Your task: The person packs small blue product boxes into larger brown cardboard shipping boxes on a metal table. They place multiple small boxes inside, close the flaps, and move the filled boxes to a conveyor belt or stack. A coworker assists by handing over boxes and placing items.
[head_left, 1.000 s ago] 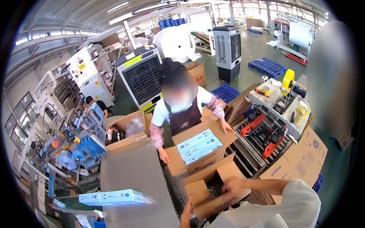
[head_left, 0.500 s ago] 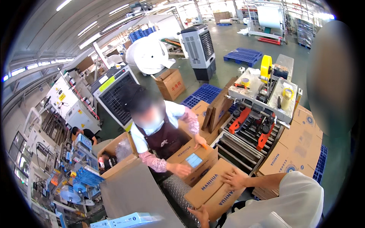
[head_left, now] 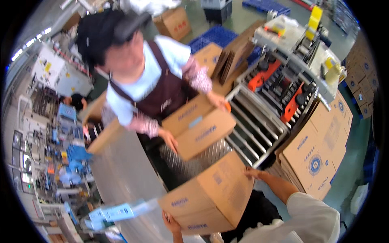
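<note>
At the lower middle of the view, a closed brown cardboard box (head_left: 212, 198) sat tilted, clamped between the wearer's two hands: left hand (head_left: 171, 221) under its lower near corner, right hand (head_left: 252, 173) pressed flat to its upper far edge, so the hands stood well apart with the carton between them. Right forearm in a white sleeve (head_left: 314, 214) came in from the lower right, elbow bent. Judged best handling: keep opposing corners pinched and level the carton before setting it on the roller conveyor (head_left: 253, 129). Across the metal bench (head_left: 194, 160), a co-worker in a dark apron (head_left: 162, 95) gripped a second box (head_left: 198, 125) with both hands.
</note>
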Motion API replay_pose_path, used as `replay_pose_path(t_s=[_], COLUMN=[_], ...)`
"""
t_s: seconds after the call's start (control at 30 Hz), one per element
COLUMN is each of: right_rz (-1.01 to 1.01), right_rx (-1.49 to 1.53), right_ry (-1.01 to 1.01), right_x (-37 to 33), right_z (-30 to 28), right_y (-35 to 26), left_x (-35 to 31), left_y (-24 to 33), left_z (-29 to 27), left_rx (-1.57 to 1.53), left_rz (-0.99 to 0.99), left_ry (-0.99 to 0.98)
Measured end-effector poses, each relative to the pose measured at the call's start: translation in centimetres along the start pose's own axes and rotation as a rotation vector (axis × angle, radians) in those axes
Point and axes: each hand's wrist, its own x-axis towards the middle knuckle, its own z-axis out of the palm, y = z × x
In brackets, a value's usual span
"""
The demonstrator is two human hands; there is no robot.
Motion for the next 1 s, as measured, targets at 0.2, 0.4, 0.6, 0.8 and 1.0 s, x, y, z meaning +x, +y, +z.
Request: replay_pose_path(t_s=[0.2,0.4,0.6,0.8,1.0], right_rz=[-0.457,-0.452,-0.358,-1.114,-0.457], right_rx=[-0.013,-0.072,-0.784,-1.013,-0.549], right_ry=[0.153,0.150,-0.136,0.478,0.501], right_x=[-13.1,-33.5,-20.1,-21.1,-20.4], right_z=[-2.2,5.2,23.2,15.7,-6.0], right_y=[-4.8,-21.9,-12.1,-18.5,-12.8], left_x=[-2.5,-4.9,-7.5,-5.3,-3.2], left_y=[1.5,5.7,9.8,3.6,3.2], left_z=[0.8,5.7,13.0,12.0,13.9], left_rx=[-0.254,-0.827,-0.383,-0.338,0.914], left_rz=[-0.259,-0.743,-0.463,-0.288,0.156], left_ry=[-0.109,-0.505,-0.683,-0.244,-0.257])
